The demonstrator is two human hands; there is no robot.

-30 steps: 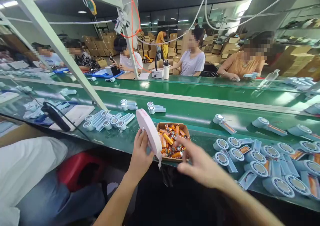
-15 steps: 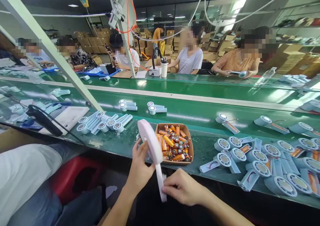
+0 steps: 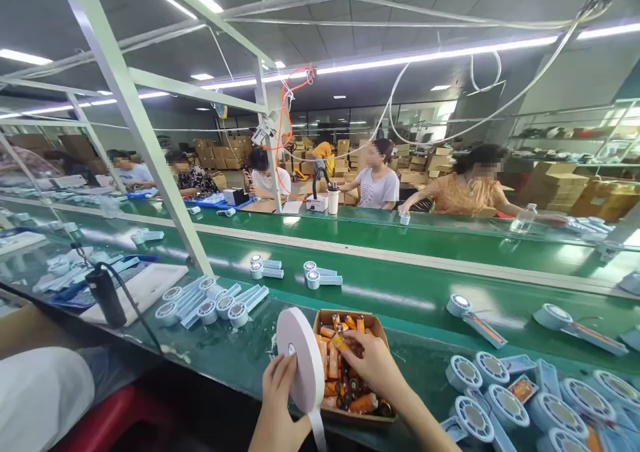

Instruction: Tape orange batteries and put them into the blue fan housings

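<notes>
My left hand [image 3: 283,395] grips white roll [image 3: 306,362] left of battery box [image 3: 377,324]; right hand [image 3: 373,364] pinches orange battery [image 3: 339,342] over box.

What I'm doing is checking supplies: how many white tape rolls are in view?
1: the white tape roll, upright in the left hand, beside the box of orange cells. Others could be hidden.

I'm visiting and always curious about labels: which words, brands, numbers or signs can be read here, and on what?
No text can be read for certain.
Shirt across the line: printed lines, too small and blurred to read.
Tape roll: no print I can make out.
Batteries: any markings too small to read.
</notes>
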